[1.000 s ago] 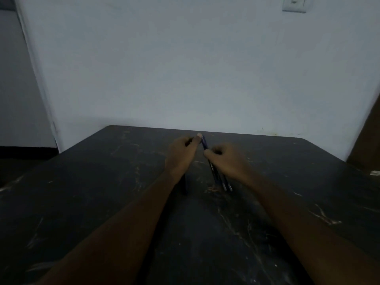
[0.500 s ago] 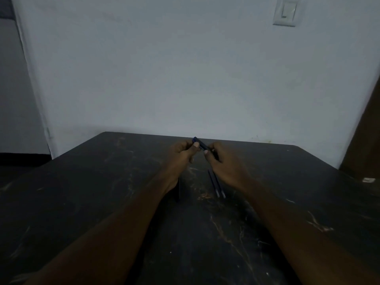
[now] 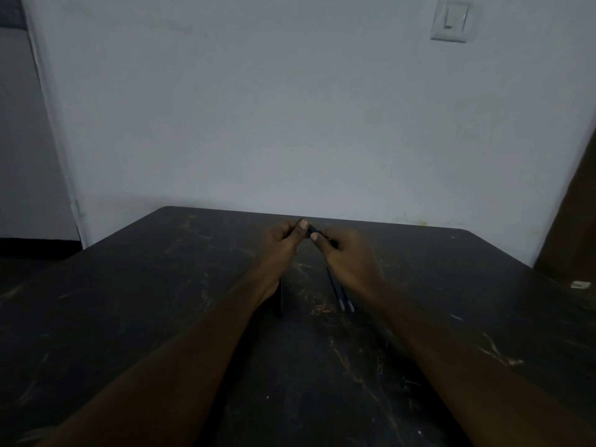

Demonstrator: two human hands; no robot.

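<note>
Both bare forearms reach out over the dark scratched table (image 3: 161, 285). On its middle lie three pens: a single pen (image 3: 281, 300) half hidden under the left wrist, and a pair of pens (image 3: 341, 295) side by side below the right wrist. Farther on, above the table and short of its far edge, the left hand (image 3: 280, 250) and right hand (image 3: 348, 262) each pinch an end of a fourth pen (image 3: 310, 230) with curled fingers. They are closer together than half a second ago, so only a short dark stretch shows between the thumbnails. On the wall beyond the table sits one light switch (image 3: 450, 22).
</note>
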